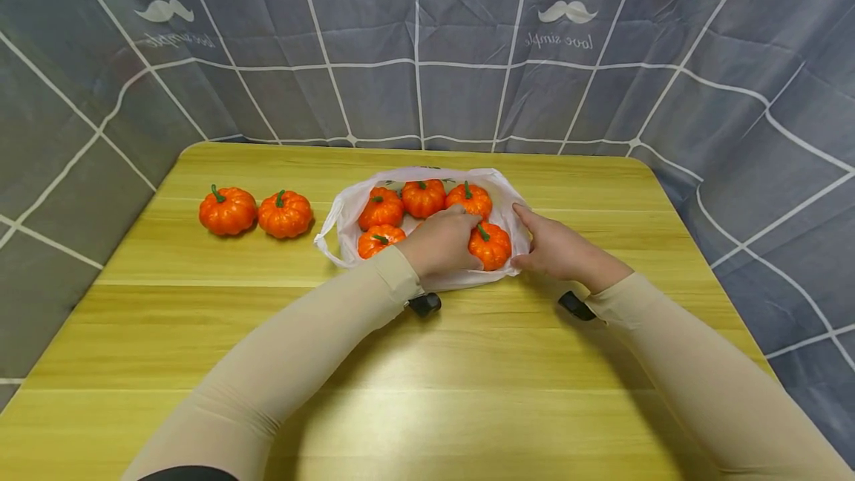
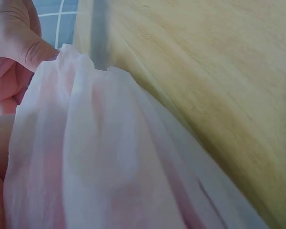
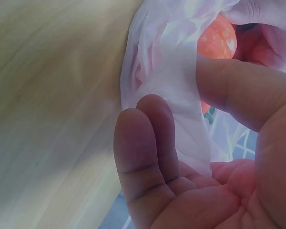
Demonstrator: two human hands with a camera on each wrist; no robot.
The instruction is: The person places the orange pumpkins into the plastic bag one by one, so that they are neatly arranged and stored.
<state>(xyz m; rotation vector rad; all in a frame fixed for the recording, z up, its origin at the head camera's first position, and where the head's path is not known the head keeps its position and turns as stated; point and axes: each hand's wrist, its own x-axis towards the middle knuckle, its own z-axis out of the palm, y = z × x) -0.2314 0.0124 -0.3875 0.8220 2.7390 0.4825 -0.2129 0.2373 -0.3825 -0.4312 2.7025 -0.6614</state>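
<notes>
In the head view a white plastic bag [image 1: 461, 278] lies with its mouth spread, several orange pumpkins inside. My left hand [image 1: 444, 243] reaches over its front rim, thumb at the plastic and fingers inside, beside the right-front pumpkin [image 1: 490, 249]. My right hand [image 1: 561, 249] holds the bag's right rim. The right wrist view shows the right thumb [image 3: 243, 88] and bent fingers [image 3: 140, 157] around the bag edge [image 3: 181, 95], with part of a pumpkin [image 3: 218, 38] behind. Pleated plastic [image 2: 100, 143] fills much of the left wrist view; the left fingertips are partly hidden.
Two more pumpkins, one [image 1: 228, 211] farther left than the other [image 1: 285, 214], sit on the wooden table [image 1: 427, 399] left of the bag. The bag's handle loop [image 1: 325, 240] points toward them. A grey checked curtain [image 1: 467, 102] surrounds the table's back and sides.
</notes>
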